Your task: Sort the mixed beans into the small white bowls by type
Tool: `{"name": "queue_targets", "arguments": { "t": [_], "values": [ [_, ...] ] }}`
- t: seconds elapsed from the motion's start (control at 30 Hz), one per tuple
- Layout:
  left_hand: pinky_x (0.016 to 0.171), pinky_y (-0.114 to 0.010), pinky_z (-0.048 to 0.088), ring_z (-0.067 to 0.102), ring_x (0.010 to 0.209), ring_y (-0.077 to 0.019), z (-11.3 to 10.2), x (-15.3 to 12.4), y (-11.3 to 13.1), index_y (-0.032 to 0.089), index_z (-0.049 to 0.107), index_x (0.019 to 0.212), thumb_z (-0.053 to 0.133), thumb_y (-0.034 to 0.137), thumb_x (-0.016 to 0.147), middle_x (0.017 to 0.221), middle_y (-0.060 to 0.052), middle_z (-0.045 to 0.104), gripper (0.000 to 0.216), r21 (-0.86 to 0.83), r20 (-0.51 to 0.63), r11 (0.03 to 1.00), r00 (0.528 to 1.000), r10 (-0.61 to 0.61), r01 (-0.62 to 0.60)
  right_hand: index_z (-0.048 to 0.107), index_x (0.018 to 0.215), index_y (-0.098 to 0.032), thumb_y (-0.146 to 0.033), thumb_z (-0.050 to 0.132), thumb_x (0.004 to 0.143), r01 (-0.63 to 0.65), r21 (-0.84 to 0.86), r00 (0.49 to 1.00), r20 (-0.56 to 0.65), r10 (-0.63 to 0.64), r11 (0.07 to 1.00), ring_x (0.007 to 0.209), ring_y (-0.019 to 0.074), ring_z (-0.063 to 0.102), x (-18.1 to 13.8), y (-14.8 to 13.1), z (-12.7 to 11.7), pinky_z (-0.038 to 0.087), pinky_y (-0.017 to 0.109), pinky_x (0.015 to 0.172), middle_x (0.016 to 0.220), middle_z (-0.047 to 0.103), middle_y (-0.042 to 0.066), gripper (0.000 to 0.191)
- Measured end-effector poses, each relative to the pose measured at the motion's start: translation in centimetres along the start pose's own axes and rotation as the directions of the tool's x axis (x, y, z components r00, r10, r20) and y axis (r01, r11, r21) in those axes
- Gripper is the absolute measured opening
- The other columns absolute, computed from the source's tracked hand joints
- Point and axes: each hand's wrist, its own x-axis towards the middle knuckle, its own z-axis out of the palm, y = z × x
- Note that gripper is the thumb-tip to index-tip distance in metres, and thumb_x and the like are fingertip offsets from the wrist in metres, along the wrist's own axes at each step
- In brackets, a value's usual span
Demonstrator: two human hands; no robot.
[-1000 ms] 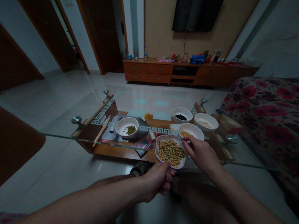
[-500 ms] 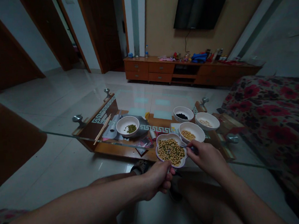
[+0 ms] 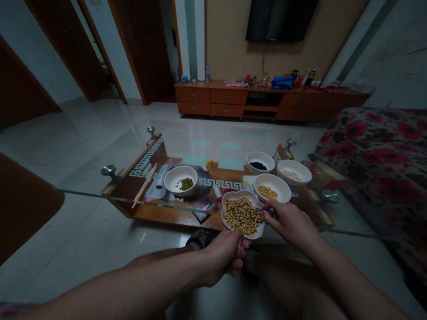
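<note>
My left hand [image 3: 230, 252] is closed on the near edge of a flower-shaped dish [image 3: 223, 217], white with a purple rim. Mixed soybeans and mung beans [image 3: 243, 217] cover its bottom. In my right hand [image 3: 286, 219] is the handle of a thin utensil, probably a spoon [image 3: 259, 209]; its tip is too small to make out at the beans. Just beyond that hand stands a white bowl [image 3: 283, 190] with soybeans [image 3: 267, 192]. Behind it are a bowl of black beans [image 3: 258, 166] and a bowl with pale pieces [image 3: 291, 174]. Further left, another bowl holds mung beans [image 3: 186, 184].
All the bowls rest on a glass coffee table [image 3: 89, 182] with a wooden shelf below. Chopsticks [image 3: 144, 186] lie on its left part. A floral-covered sofa [image 3: 375, 142] is at the right, and a low TV cabinet [image 3: 227, 97] stands by the far wall.
The whole view has shifted slightly. Both hands keep their holds on the dish and the utensil, with barely any visible movement among the beans.
</note>
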Motion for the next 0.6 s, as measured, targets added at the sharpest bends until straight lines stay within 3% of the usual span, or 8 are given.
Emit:
{"name": "queue_targets", "arguments": {
  "t": [0.6],
  "values": [
    [0.041,-0.024,0.011,0.022,0.038,-0.0056,-0.28,0.29,-0.3,0.021,0.044,0.079,0.036,0.038,0.086,0.054,0.009,0.03,0.02,-0.019,0.021,1.0,1.0,0.001,-0.001,0.064,0.092,-0.023,-0.037,0.045,0.086,0.045,0.04,0.999,-0.027,-0.044,0.998,0.078,0.0188,0.064,-0.07,-0.15,-0.12,0.041,0.026,0.061,0.084,0.069,0.004,0.025]
  ]
}}
